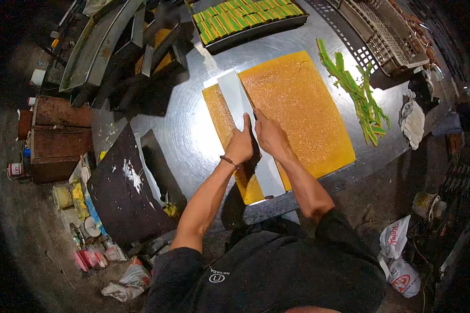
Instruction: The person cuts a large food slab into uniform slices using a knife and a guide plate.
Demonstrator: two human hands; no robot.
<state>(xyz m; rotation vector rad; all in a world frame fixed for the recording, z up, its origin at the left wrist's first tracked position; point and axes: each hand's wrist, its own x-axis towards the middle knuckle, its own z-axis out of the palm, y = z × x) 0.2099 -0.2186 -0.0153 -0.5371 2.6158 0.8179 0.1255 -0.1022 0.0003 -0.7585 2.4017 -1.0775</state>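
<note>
A large golden-brown sheet cake [310, 112] lies flat on the metal table, with a long flat metal strip [269, 175] laid across its left part. My left hand [239, 146], wearing a bracelet, holds the strip down near its middle, thumb pointing away from me; its other fingers are partly hidden. Close beside it, my right hand [270, 136] is closed around the handle of a knife. The thin knife blade [244, 89] runs away from me along the strip's right edge, against the cake. A narrow band of cake shows left of the strip.
Green-and-yellow layered pieces fill a tray [253, 28] at the back. Green-and-yellow trimmings [352, 86] lie right of the cake. Metal pans [107, 47] stand at the back left, a plastic crate [384, 34] at the back right. A dark board [125, 182] is at the left.
</note>
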